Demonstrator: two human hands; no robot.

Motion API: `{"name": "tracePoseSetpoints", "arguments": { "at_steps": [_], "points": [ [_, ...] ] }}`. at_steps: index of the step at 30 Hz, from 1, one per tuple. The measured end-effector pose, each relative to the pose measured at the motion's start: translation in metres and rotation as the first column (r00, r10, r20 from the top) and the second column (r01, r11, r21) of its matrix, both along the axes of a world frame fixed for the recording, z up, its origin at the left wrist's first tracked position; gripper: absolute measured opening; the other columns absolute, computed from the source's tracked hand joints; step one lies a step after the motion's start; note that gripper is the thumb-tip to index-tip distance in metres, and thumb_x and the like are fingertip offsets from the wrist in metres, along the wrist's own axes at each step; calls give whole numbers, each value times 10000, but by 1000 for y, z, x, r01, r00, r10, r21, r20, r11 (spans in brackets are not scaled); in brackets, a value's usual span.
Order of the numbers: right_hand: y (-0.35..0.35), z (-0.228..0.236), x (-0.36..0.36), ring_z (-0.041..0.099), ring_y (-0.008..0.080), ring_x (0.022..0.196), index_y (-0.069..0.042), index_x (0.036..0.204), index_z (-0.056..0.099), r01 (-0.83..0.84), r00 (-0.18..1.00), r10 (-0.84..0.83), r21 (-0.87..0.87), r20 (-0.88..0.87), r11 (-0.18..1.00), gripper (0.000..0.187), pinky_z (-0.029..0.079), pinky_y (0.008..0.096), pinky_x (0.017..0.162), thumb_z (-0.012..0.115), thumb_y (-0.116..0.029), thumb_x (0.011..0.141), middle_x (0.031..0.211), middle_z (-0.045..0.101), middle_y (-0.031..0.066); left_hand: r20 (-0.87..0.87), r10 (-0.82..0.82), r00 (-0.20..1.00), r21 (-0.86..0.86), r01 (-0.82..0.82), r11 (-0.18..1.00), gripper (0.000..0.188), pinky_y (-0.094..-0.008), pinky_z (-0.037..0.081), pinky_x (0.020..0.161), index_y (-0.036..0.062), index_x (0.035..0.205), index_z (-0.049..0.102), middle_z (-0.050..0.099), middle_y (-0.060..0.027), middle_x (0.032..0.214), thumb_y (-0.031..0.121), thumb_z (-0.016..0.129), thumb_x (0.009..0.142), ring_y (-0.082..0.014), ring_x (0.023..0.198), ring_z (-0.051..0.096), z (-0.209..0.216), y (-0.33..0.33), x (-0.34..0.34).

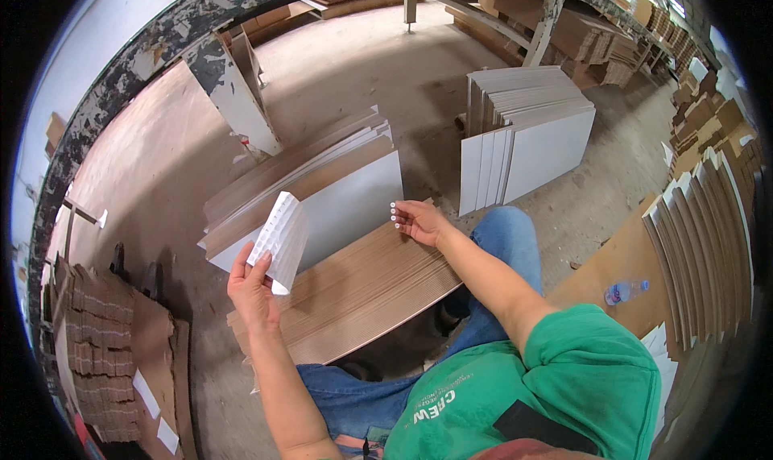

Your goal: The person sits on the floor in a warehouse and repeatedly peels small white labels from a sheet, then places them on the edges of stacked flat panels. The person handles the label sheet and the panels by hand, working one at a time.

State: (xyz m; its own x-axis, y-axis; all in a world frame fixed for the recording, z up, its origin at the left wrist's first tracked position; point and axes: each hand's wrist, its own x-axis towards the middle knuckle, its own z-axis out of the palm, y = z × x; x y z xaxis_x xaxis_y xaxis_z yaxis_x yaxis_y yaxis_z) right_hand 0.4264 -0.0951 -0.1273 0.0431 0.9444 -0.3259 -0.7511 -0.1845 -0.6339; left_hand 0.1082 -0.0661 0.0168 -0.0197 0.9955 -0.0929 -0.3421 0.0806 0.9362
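Note:
My left hand (256, 287) is closed on a creased white sheet (282, 238), thumb on its face and fingers behind. The sheet is bent over and shows pale marks along one edge; I cannot make out what they are. My right hand (419, 221) hovers above a row of brown corrugated cardboard sheets (362, 287), fingers slightly apart. Small white round dots (394, 211) sit at its fingertips, looking like stickers. The cardboard row stands on edge in front of my knees. Behind it leans a stack of white-faced boards (346, 190).
Another stack of white-faced boards (547, 150) stands at the far right. Flattened cardboard bundles (97, 347) are piled at the left. Near the right edge, more sheets (708, 242) stand beside a plastic bottle (626, 292). A worn table frame (233, 97) crosses the far side.

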Motion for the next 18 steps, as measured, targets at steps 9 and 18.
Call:
{"name": "tracePoseSetpoints", "arguments": {
  "at_steps": [9, 18],
  "points": [
    [1, -3, -2, 556, 119, 712, -36, 886, 574, -1, 999, 1, -9, 44, 1000, 121, 490, 253, 635, 569, -153, 856, 784, 579, 24, -38, 20, 999, 0, -20, 1000, 415, -194, 384, 620, -37, 1118, 527, 603, -35, 854, -39, 643, 720, -84, 733, 539, 1, -1, 3],
    [0, -3, -3, 560, 122, 717, -37, 921, 585, 15, 998, -14, -23, 65, 1000, 141, 487, 253, 628, 583, -159, 850, 794, 583, 27, -16, 8, 1000, -3, -8, 1000, 442, -223, 439, 687, -41, 1113, 523, 618, -85, 918, -40, 669, 696, -123, 797, 570, 5, -1, 0]
  ]
}}
